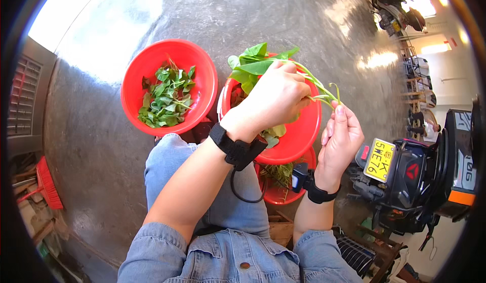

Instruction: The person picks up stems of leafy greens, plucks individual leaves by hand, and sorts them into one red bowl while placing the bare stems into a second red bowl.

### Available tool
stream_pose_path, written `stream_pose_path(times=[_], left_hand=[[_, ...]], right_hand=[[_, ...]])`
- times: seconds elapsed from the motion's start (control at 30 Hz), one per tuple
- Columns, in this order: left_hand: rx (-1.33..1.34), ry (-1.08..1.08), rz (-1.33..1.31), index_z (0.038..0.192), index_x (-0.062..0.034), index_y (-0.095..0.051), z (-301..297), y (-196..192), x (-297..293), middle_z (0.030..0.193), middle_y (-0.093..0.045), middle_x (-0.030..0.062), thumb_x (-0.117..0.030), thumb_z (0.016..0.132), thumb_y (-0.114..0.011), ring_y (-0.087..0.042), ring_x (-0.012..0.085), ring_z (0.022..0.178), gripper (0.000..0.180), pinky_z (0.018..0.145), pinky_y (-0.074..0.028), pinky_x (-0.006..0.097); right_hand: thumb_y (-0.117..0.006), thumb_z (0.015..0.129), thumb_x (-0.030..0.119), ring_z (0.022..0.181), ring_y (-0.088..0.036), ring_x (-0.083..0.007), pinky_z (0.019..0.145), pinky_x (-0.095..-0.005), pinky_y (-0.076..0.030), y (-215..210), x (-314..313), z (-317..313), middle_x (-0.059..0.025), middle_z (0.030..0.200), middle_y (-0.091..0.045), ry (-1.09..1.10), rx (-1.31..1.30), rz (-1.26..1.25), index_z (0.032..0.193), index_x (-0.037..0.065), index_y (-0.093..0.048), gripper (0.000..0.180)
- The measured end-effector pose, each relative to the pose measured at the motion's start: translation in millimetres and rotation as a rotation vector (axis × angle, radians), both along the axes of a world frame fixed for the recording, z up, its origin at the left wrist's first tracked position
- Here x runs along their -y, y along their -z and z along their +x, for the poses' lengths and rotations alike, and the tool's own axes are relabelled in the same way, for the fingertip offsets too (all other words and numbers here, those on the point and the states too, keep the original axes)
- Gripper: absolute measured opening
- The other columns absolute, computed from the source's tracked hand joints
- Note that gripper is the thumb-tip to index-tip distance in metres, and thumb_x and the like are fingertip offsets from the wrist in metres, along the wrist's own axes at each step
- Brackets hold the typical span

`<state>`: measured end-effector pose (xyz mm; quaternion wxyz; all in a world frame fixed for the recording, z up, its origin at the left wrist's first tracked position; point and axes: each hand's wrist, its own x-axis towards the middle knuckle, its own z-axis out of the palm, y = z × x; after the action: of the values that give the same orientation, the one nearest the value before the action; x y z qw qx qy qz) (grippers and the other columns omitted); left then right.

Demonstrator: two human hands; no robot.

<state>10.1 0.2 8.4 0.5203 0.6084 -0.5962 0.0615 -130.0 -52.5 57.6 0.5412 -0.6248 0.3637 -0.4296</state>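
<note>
- Far left: red broom (48,184) by a pile of odds and ends. Loads of bare concrete floor (91,131) between that and the basins, so good elbow room.
- Left red basin (135,88): loose green leaves (169,98) in the bottom, lots of bare wall showing.
- Middle red basin (296,139): more greens inside, partly hidden by the left arm. Its rim's right below, so mind the black wrist strap (235,149).
- Left hand (281,88): closed round the leafy stems (254,68), up above the middle basin.
- Lower red basin (309,161): partly hidden by the middle one, stringy greens inside, pretty cramped.
- Right hand (344,134): thumb and fingertips pinching the stem ends. Looks like plucking to me; next move probably wants a firm pinch and short pull.
- Far right: parked motorbike (405,182), so that's the crowded side.
</note>
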Motion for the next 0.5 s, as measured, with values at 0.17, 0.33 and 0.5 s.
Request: stream_pose_path(times=[0.17,0.33,0.5], left_hand=[[-0.143,-0.109,0.065,0.077,-0.0045,-0.067,-2,0,3,0.072,-0.062,0.0085,-0.010,0.070,-0.066,-0.056,0.0259,0.076,0.009,0.076,-0.043,0.036],[-0.980,-0.080,-0.053,0.082,-0.0005,-0.067,2,-4,2,0.071,-0.064,0.0114,-0.009,0.079,-0.062,-0.060,0.0189,0.070,0.010,0.064,-0.046,0.031],[-0.412,-0.228,-0.083,0.077,-0.0026,-0.068,18,-7,-2,0.071,-0.064,0.0124,-0.010,0.074,-0.064,-0.058,0.0250,0.069,0.009,0.066,-0.046,0.034]], right_hand=[[-0.057,0.090,0.015,0.041,-0.034,0.0003,0.037,-0.0168,-0.028,11,0,-1,0.0052,0.054,-0.043,-0.034,-0.055,-0.023,0.095,-0.006,-0.061,0.022],[-0.057,0.090,0.015,0.041,-0.034,-0.0003,0.037,-0.0174,-0.028,13,-12,4,0.0050,0.053,-0.043,-0.056,-0.090,0.021,0.095,-0.006,-0.061,0.022],[-0.056,0.091,0.015,0.043,-0.035,-0.0008,0.036,-0.0176,-0.030,19,-4,-4,0.0032,0.059,-0.045,-0.022,0.001,0.087,0.097,-0.006,-0.060,0.023]])
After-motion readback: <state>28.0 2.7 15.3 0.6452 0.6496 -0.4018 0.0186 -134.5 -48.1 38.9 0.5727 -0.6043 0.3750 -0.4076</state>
